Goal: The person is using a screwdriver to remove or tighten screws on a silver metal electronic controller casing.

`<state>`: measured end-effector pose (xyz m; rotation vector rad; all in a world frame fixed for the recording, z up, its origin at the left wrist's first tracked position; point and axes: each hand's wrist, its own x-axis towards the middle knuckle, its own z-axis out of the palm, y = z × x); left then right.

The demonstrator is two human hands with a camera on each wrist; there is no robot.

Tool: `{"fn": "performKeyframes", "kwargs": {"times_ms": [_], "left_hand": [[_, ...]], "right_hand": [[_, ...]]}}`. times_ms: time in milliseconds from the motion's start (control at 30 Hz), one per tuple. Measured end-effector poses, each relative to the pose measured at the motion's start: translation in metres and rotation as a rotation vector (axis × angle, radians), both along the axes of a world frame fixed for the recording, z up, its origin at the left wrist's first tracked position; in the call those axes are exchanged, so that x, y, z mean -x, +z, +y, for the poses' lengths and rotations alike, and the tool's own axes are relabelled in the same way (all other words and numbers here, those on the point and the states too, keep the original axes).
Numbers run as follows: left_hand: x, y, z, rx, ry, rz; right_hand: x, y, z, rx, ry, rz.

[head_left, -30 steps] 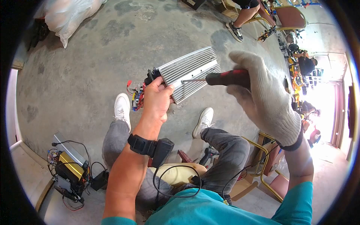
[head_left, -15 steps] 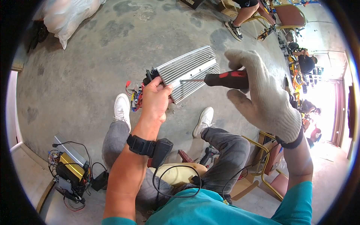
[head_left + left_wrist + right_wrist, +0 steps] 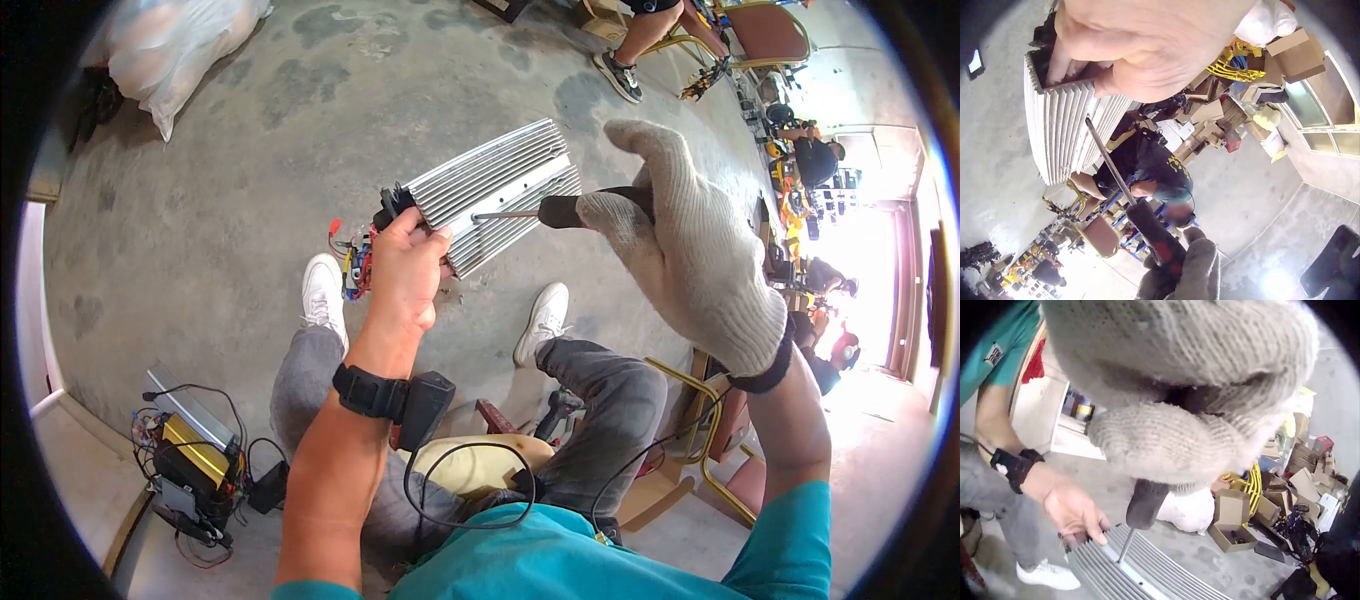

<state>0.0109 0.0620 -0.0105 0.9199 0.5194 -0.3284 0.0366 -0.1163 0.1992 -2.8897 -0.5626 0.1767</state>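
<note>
My bare left hand [image 3: 410, 270] grips one end of a finned aluminium case [image 3: 490, 175], fingers at its open end and thumb on the flat strip along its face. My right hand [image 3: 705, 255], in a white knitted glove, holds a screwdriver [image 3: 560, 211] by its black and red handle. The shaft's tip meets a hole in the strip near my left thumb, as the left wrist view also shows at the screwdriver shaft [image 3: 1109, 159]. In the right wrist view the gloved thumb lies across the handle. Coloured wires [image 3: 357, 265] show beside my left hand.
On the floor at left lies a gold and black electronic unit [image 3: 195, 450] with tangled cables. A white plastic bag [image 3: 185, 60] stands far left. Behind my right side is a gold-framed chair [image 3: 712, 430]. Another person's leg [image 3: 645, 40] shows at the far side, near a brown chair [image 3: 765, 35].
The gloved thumb, held off the handle half a second ago, now lies over it. The screwdriver handle has turned, hiding its red patches. Case and left hand have shifted slightly left in the view.
</note>
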Motion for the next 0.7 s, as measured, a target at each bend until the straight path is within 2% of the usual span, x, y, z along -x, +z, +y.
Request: {"fn": "performKeyframes", "kwargs": {"times_ms": [67, 100, 167, 200, 267, 400, 467, 500, 567, 700], "left_hand": [[0.0, 0.001, 0.001, -0.011, -0.005, 0.01], [0.0, 0.002, 0.001, -0.019, -0.012, 0.016], [-0.001, 0.002, 0.0, -0.014, -0.001, 0.014], [0.0, 0.002, 0.0, -0.008, 0.008, 0.013], [0.0, 0.001, -0.001, -0.007, 0.007, 0.004], [0.0, -0.007, -0.002, -0.002, 0.018, -0.031], [0.0, -0.004, -0.001, -0.013, 0.003, -0.015], [0.0, -0.002, 0.0, -0.025, -0.014, 0.001], [0.001, 0.0, 0.0, -0.027, -0.006, -0.005], [0.001, -0.002, -0.001, -0.065, -0.003, -0.039]], "right_hand": [[-0.002, 0.004, 0.0, -0.151, 0.103, 0.021], [-0.004, 0.002, -0.004, -0.153, 0.104, 0.021], [-0.009, -0.004, -0.011, -0.07, 0.325, -0.096], [-0.007, -0.004, -0.007, -0.07, 0.325, -0.096], [0.0, -0.002, 0.003, -0.032, -0.012, -0.015], [-0.003, -0.001, 0.001, -0.084, 0.071, -0.023], [-0.007, -0.006, -0.004, -0.079, 0.284, -0.08], [-0.005, -0.004, -0.001, -0.08, 0.285, -0.081], [0.0, 0.001, 0.01, -0.037, -0.072, 0.078], [0.002, 0.004, 0.007, -0.033, -0.013, 0.045]]}}
